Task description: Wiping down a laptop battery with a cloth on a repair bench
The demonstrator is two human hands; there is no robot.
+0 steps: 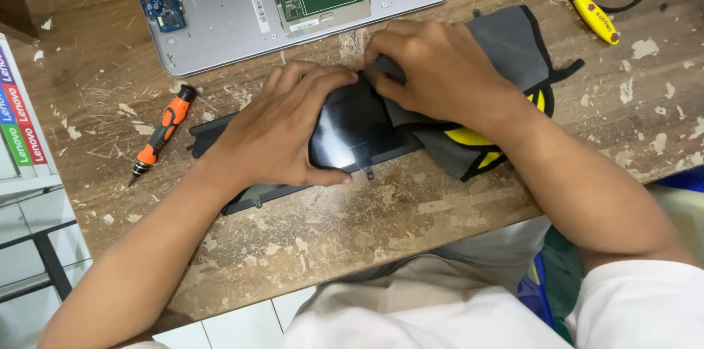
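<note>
On the worn table (411, 217), below the opened laptop (220, 19) at top, the black battery (352, 133) lies centre-frame, left hand (282, 129) clamped flat over it, right hand (440, 74) pinching the grey cloth (506, 41) against its edge; wiping wants light, even pressure.

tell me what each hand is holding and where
Left hand presses down on the middle of the flat black battery pack; right hand pinches a bunched edge of the grey cloth against its top edge.

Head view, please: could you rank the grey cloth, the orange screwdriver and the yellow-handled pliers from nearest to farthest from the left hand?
From the left hand:
1. Grey cloth, just right, under the right hand.
2. Orange screwdriver, out to the left on the table.
3. Yellow-handled pliers, far upper right.
</note>
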